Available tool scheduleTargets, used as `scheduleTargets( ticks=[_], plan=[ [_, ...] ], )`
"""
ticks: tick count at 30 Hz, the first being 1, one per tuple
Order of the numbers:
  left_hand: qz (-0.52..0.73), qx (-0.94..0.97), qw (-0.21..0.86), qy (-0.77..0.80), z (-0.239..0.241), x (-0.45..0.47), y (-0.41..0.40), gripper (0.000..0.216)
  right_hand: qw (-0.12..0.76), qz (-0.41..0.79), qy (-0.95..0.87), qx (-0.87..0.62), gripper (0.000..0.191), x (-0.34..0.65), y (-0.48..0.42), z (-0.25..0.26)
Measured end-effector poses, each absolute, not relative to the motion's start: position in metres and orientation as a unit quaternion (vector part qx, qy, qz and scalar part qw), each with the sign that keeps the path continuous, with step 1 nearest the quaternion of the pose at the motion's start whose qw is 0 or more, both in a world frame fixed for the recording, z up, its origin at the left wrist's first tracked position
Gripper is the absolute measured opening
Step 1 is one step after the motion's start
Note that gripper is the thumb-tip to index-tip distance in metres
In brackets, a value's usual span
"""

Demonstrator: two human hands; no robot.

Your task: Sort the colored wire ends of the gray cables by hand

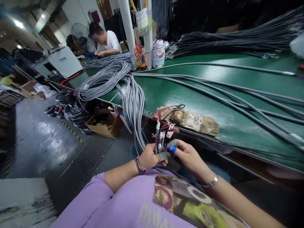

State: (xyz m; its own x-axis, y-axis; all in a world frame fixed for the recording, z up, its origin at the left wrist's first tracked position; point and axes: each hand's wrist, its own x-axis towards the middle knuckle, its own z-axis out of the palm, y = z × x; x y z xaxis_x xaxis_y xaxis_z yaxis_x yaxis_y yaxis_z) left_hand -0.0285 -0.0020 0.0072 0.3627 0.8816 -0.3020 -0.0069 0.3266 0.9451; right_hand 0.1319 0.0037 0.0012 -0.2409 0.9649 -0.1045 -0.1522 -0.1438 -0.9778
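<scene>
My left hand (152,157) is wrapped round a bunch of grey cables (160,142), their stripped ends pointing up. Thin red, dark and other coloured wires (166,127) fan out of the cable ends, and a small pale pink tag (170,130) hangs among them. Close beside it, my right hand (190,156) is closed in a pinch, on what looks like a thin reddish wire between the two hands. Grey coverings sit on some fingertips of both hands, and blue tape (171,148) is wound round a right-hand digit.
On the green table (180,95) lie a coil of grey cable (106,79), long loose cables (213,83) and a taped cardboard piece (197,122) at the edge. Red scissors (138,50) hang by a post. A co-worker (106,42) sits behind. A cardboard box (104,123) stands below.
</scene>
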Motion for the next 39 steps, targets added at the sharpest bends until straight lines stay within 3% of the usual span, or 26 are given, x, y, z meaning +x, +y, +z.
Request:
scheduleTargets(
  ticks=[10, 18, 29, 32, 37, 39],
  plan=[
    [0.435, 0.393, 0.66, 0.47, -0.003, -0.027, 0.001, 0.044, 0.536, 0.617, -0.349, -0.459, 0.038, 0.132, 0.008, -0.014],
    [0.435, 0.405, 0.656, 0.465, -0.004, -0.026, 0.0, 0.044, 0.47, 0.669, -0.41, -0.405, 0.032, 0.128, 0.003, 0.002],
    [0.457, 0.374, 0.637, 0.496, -0.006, -0.023, -0.001, 0.044, 0.505, 0.666, -0.36, -0.415, 0.021, 0.122, 0.0, -0.012],
    [0.472, 0.35, 0.635, 0.501, -0.001, -0.019, -0.001, 0.045, 0.52, 0.677, -0.326, -0.407, 0.024, 0.124, 0.004, -0.016],
    [0.487, 0.346, 0.634, 0.491, 0.002, -0.014, 0.0, 0.043, 0.503, 0.723, -0.274, -0.385, 0.045, 0.128, 0.023, -0.018],
    [0.487, 0.352, 0.631, 0.49, 0.002, -0.012, 0.0, 0.042, 0.495, 0.726, -0.297, -0.373, 0.043, 0.128, 0.029, -0.015]
  ],
)
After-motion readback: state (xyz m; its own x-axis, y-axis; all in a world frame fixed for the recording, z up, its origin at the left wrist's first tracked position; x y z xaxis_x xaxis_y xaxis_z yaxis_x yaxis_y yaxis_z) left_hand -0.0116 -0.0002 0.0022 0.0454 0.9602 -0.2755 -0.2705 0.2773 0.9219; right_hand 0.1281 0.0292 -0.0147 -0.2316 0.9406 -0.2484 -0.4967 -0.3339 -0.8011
